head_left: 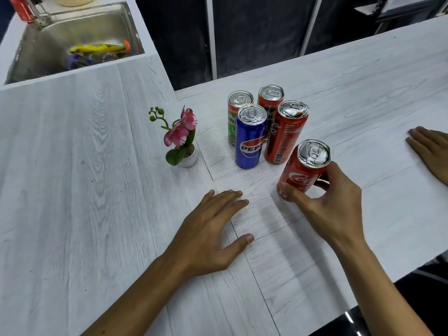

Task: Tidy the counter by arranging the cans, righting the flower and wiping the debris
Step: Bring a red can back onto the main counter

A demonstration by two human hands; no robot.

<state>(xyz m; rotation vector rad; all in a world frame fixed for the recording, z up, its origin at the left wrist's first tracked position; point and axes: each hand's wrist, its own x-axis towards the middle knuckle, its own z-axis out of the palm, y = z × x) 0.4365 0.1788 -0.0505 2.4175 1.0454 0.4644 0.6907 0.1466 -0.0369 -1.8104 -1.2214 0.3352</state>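
My right hand grips a red Coca-Cola can that stands tilted on the white counter, just in front of a cluster of upright cans. The cluster holds a blue Pepsi can, a tall red Coke can, a green and red can and a red can behind. A small pink flower in a white pot stands upright left of the cans. My left hand rests flat on the counter, fingers spread.
A steel sink at the back left holds yellow and blue items. Another person's hand rests on the counter at the far right. A red can stands by the tap. The counter's edge runs along the lower right.
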